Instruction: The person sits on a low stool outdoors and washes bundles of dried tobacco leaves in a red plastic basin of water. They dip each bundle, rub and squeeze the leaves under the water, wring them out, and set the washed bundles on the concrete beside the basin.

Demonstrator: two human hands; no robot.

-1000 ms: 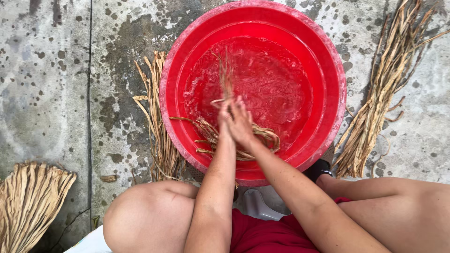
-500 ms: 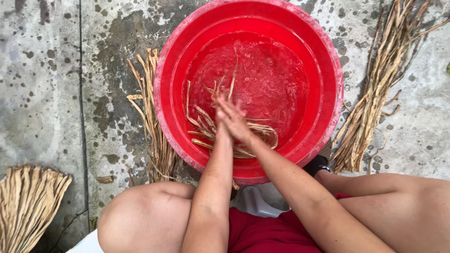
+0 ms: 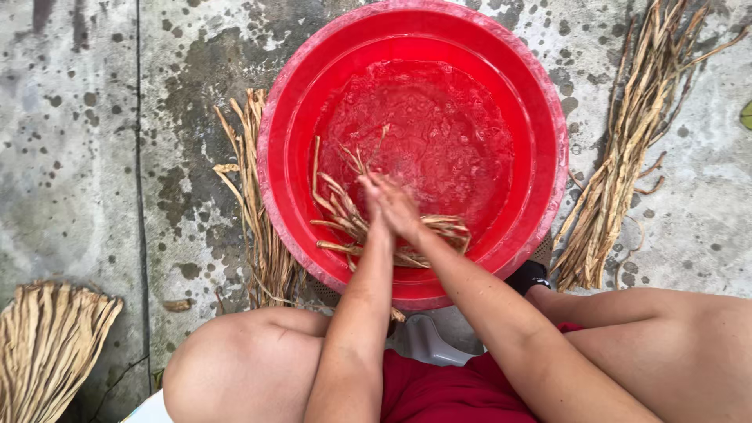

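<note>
Left hand: my left hand (image 3: 374, 205) presses palm-to-palm against my right hand (image 3: 401, 205).
Grasp: both clench wet tan straw strips (image 3: 345, 219).
Basin: round red plastic tub (image 3: 540, 117), water-filled.

A bright red plastic basin (image 3: 548, 110) holds pale tan dried strips (image 3: 345, 215) in water tinted red by its walls. Straw-coloured bundles (image 3: 627, 157) lie on grey concrete ground (image 3: 78, 157), mottled with dark spots and damp patches; red shorts (image 3: 439, 392) show at the bottom edge.
</note>
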